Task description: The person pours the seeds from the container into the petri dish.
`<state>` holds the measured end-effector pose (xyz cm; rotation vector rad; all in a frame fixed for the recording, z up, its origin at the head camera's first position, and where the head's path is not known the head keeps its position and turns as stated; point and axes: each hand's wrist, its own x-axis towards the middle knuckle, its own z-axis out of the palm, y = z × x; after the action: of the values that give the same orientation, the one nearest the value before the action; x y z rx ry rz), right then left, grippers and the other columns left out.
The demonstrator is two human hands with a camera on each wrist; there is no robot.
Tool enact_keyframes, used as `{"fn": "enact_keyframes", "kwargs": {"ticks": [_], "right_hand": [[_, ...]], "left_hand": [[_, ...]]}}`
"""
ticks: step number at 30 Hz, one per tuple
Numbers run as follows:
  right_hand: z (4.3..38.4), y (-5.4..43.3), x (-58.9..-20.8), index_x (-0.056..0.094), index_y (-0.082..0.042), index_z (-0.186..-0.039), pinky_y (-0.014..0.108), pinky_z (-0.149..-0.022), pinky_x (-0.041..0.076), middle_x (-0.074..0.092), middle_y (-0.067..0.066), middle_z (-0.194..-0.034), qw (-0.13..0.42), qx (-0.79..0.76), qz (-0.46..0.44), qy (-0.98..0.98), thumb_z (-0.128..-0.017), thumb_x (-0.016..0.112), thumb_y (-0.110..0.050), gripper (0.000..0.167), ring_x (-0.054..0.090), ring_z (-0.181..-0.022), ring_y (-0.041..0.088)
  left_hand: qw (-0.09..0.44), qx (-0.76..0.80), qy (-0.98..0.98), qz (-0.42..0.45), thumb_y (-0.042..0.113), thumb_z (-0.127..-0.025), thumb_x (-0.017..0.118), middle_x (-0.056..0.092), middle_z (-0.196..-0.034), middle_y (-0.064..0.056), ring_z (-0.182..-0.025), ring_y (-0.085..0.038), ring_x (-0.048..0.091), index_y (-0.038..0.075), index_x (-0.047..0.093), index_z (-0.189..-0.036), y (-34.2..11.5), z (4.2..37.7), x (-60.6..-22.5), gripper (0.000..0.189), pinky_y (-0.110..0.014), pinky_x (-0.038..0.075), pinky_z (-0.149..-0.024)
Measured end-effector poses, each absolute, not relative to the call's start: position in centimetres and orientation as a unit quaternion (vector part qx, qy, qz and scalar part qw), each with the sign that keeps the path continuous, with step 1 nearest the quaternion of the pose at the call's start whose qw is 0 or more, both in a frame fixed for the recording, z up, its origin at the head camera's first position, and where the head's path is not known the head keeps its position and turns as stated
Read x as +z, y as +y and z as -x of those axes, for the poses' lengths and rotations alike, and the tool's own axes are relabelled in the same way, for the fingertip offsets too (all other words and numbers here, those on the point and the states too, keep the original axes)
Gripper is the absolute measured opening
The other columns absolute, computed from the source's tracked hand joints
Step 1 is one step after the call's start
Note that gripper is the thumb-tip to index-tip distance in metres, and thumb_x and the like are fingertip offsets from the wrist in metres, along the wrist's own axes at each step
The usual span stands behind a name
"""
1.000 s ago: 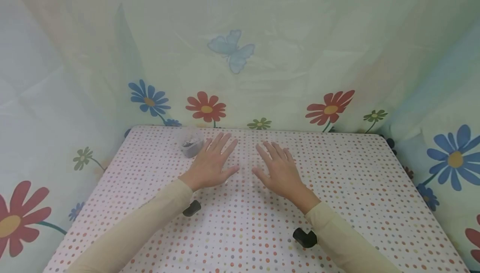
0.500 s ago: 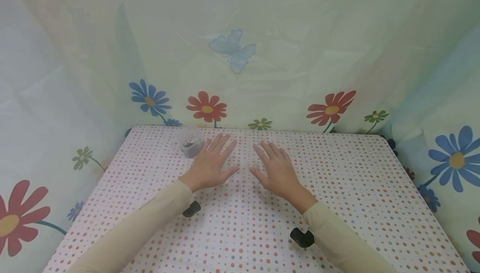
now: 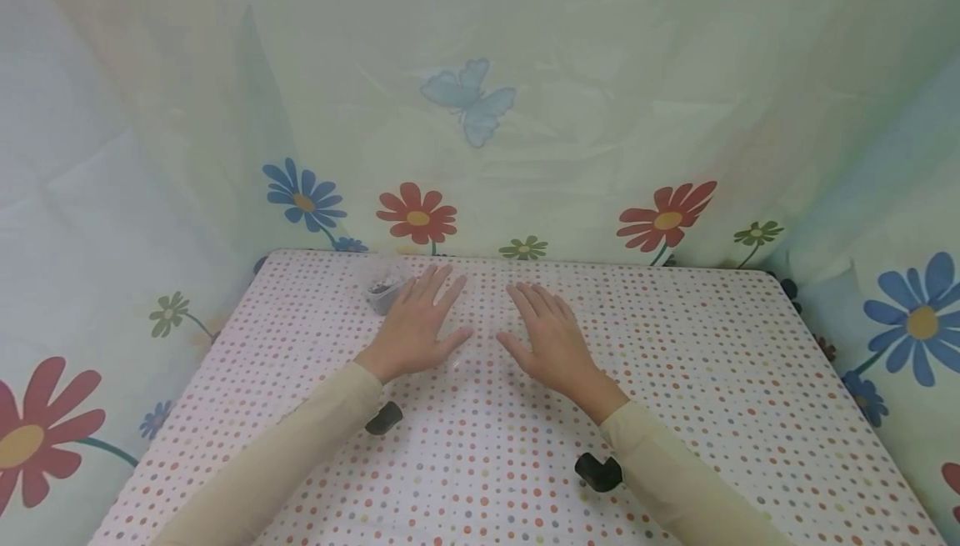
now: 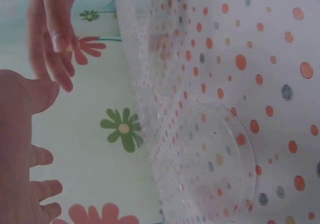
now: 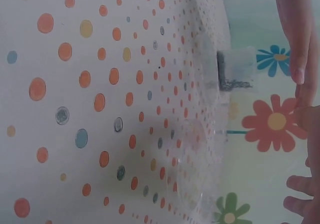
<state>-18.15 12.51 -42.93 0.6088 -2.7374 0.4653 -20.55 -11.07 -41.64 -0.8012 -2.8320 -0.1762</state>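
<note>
Fingers spread, my left hand hovers palm down over the dotted table, just right of a clear cup with dark bits in it. My right hand floats opposite, fingers straight and nothing held. Below the hands, the left wrist view shows a shallow clear round piece, either dish or lid, and another see-through round piece farther up. From the right wrist, the cup stands upright near the back, and a clear round rim lies on the cloth. These transparent pieces barely show in the head view.
A white cloth with coloured dots covers the table. Flower-printed curtains rise behind it and along both sides. A black angular piece sits under each forearm, one on the left and one on the right.
My right hand has drifted slightly left, closer to the left hand. The left hand has shifted a little left, and the head view has turned slightly left. The cup stays put.
</note>
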Motion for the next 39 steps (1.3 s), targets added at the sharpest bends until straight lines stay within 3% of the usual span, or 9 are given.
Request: {"fn": "enact_keyframes", "kwargs": {"ticks": [16,30,39], "right_hand": [[18.8,12.0,-43.5,0.041,-0.007,-0.145,0.054,-0.113,0.035,0.048,0.016,-0.145,0.159,0.185,-0.245,-0.938,-0.093,0.061,-0.036,0.063,0.043,-0.137,0.035],[19.4,11.4,-43.9,0.042,-0.009,-0.145,0.052,-0.115,0.033,0.048,0.013,-0.146,0.165,0.195,-0.259,-0.932,-0.093,0.062,-0.033,0.06,0.042,-0.137,0.031],[19.7,11.1,-44.1,0.043,-0.009,-0.144,0.054,-0.113,0.035,0.048,0.012,-0.146,0.17,0.203,-0.273,-0.925,-0.093,0.062,-0.031,0.059,0.043,-0.137,0.031]], "left_hand": [[0.093,-0.082,-0.96,0.249,0.053,-0.092,0.051,0.023,-0.161,-0.01,-0.15,-0.032,0.016,0.016,0.027,-0.153,-11.7,20.8,-41.8,0.075,-0.056,0.019,-0.12],[0.081,-0.081,-0.966,0.231,0.054,-0.092,0.053,0.025,-0.16,-0.011,-0.15,-0.033,0.018,0.016,0.03,-0.152,-12.5,21.0,-41.6,0.075,-0.056,0.019,-0.12],[0.05,-0.083,-0.973,0.21,0.055,-0.093,0.05,0.02,-0.162,-0.009,-0.151,-0.031,0.013,0.02,0.025,-0.154,-13.0,21.6,-41.8,0.075,-0.055,0.013,-0.122]]}}
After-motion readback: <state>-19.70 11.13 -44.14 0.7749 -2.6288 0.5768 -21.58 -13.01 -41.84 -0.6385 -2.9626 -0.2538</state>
